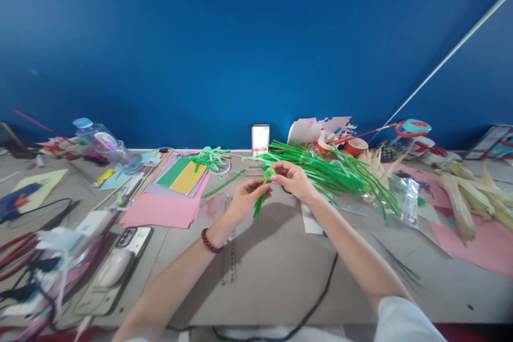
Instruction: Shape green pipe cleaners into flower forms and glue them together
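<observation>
Above the middle of the table, both hands hold a small bundle of green pipe cleaners (259, 206). Its top end is a bright, curled green tuft, and its stems point down. My left hand (249, 192) is closed around the stems, with a beaded bracelet on its wrist. Thumb and fingers of my right hand (292, 177) pinch the tuft at the top. Behind my right hand lies a large pile of green pipe cleaners (320, 166). One loose green pipe cleaner (224, 184) rests left of my left hand.
A phone (260, 139) stands against the blue wall. Pink paper (164, 208) and coloured sheets lie to the left, near a plastic bottle (104, 141). A clear ruler (230, 256) is under my left forearm. Corn husks (468, 197) lie right. A black cable (320, 299) crosses the front.
</observation>
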Motion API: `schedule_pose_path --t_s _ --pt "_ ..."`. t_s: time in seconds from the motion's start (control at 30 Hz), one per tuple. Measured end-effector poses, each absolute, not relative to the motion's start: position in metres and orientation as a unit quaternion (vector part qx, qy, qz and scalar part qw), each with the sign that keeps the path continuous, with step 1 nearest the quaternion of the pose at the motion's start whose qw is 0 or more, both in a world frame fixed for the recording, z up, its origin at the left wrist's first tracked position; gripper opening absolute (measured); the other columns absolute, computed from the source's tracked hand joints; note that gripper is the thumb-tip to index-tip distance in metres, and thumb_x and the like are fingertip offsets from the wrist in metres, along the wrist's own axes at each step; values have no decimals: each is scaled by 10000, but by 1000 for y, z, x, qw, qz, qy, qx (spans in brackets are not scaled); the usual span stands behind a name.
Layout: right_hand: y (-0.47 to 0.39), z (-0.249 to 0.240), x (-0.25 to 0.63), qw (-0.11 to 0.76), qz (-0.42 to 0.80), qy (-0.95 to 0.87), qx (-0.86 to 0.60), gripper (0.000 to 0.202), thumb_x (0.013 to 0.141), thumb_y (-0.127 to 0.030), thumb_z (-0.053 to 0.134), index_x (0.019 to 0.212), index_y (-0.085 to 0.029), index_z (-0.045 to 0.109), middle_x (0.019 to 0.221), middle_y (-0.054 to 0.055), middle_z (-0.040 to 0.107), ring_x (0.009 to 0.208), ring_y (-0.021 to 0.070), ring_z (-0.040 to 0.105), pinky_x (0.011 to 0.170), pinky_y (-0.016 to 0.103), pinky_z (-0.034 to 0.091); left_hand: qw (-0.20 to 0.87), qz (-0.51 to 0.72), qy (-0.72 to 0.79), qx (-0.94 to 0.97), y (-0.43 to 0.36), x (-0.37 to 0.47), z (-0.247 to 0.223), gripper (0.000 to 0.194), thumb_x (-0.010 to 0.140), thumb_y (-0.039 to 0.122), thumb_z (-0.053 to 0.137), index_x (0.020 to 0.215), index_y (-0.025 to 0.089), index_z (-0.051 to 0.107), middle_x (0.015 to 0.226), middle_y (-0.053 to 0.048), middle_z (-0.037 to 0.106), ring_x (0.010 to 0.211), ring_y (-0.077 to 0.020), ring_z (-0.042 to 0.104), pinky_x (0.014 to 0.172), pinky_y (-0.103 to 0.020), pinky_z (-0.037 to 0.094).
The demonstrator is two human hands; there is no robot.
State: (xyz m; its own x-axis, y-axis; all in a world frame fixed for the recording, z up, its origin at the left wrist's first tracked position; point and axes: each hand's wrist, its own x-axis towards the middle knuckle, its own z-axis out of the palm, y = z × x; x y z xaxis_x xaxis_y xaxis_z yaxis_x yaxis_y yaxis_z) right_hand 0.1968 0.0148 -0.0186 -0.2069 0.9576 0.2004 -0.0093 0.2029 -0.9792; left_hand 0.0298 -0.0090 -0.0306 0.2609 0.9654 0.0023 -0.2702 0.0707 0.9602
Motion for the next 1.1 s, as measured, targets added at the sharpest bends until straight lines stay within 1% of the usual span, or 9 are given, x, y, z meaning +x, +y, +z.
schedule_pose_path --t_s 0.13,0.27,0.5,0.6,0.7,0.8,0.97,1.03,1.1 --pt "18 -21 198 487 489 -596 -410 375 813 -525 587 965 -197 686 858 34 688 676 129 565 603 263 430 650 510 380 416 -5 30 -36 263 627 372 791 720 149 687 629 -18 663 546 -106 585 563 -232 477" --pt "19 -22 197 493 496 -581 -417 371 765 -478 660 1014 -204 694 889 43 703 716 148 593 604 267 448 660 502 397 394 -5 30 -39 288 619 357 800 787 140 713 707 -52 711 554 -117 608 580 -246 492" --pt "18 -21 194 497 522 -549 -423 337 675 -440 733 898 -187 728 752 29 694 645 142 584 588 275 440 669 457 380 447 -10 29 -36 296 665 389 768 825 142 734 833 -89 744 699 -175 667 689 -288 517" --pt "17 -19 194 503 524 -541 -423 328 660 -431 740 878 -185 730 721 16 677 614 123 552 575 266 431 678 468 368 431 -11 29 -34 323 690 403 746 882 145 715 834 -85 743 714 -188 682 721 -308 523" --pt "17 -20 194 506 529 -531 -427 324 648 -421 752 866 -181 736 718 9 670 567 97 504 560 258 419 677 487 374 405 -11 31 -34 327 667 374 766 895 151 695 802 -64 737 691 -191 688 739 -327 527" --pt "19 -23 193 501 542 -523 -426 338 651 -429 755 882 -182 743 760 19 681 576 93 500 562 255 418 668 501 383 394 -10 32 -37 288 632 341 792 824 153 689 780 -45 727 684 -188 688 742 -329 529" --pt "22 -26 198 476 573 -516 -424 404 743 -514 650 972 -189 722 914 58 699 693 129 582 596 260 446 649 521 403 382 -8 33 -41 283 619 340 798 798 150 689 734 -41 718 677 -180 687 721 -312 520" --pt "23 -26 202 452 563 -535 -439 383 751 -491 651 977 -187 705 925 65 706 730 144 608 612 262 458 642 531 404 378 -7 32 -42 277 625 344 791 793 149 689 732 -46 720 689 -184 688 725 -311 517" --pt "24 -27 205 415 540 -572 -457 338 734 -440 683 954 -184 693 869 60 713 740 157 624 618 264 463 639 539 401 375 -6 31 -43 272 632 350 784 792 151 689 741 -48 723 708 -188 688 715 -303 512"
